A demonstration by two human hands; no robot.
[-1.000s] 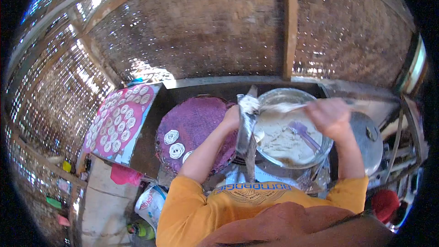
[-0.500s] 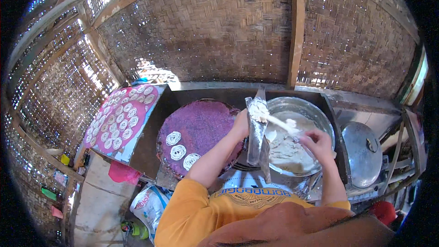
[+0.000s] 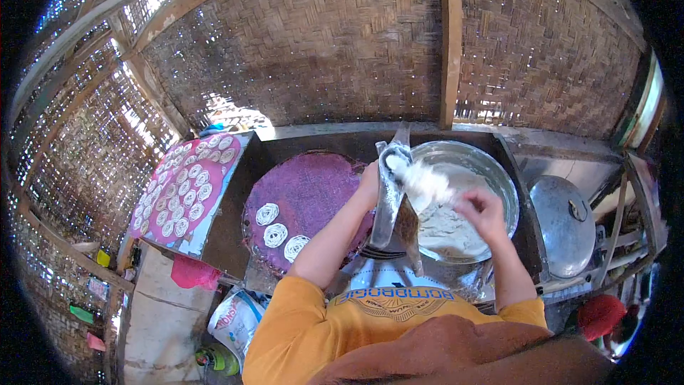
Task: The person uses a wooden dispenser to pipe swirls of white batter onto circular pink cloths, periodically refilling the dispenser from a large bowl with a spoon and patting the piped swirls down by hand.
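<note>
Beside the bowl, my left hand [image 3: 369, 184] is closed around a two-piece hand press [image 3: 387, 203], its long handles pointing toward me. White dough [image 3: 397, 162] sits in the press's round opening. Over the bowl, my right hand [image 3: 483, 215] is pinched on a white spatula [image 3: 431, 187], which motion smears, so its outline and any dough on it are unclear. Below it, a wide metal bowl [image 3: 511, 189] holds white dough [image 3: 452, 232]. To the left lies a round tray covered in purple mesh cloth [image 3: 313, 192], with three coiled rings of white strands [image 3: 275, 235] near its left edge.
A pink sheet [image 3: 171, 187] at the far left carries many coiled rings. A dark box frame [image 3: 229, 242] surrounds the tray and bowl. Right of it stands a lidded metal pot [image 3: 563, 221]. A white bucket [image 3: 239, 321] is on the floor, and a woven wall [image 3: 320, 50] rises behind.
The heap on the press is smaller, and its dark opening now shows. The spatula has gone from sharp to blurred. The press handles have swung slightly left, and my view has shifted a little.
</note>
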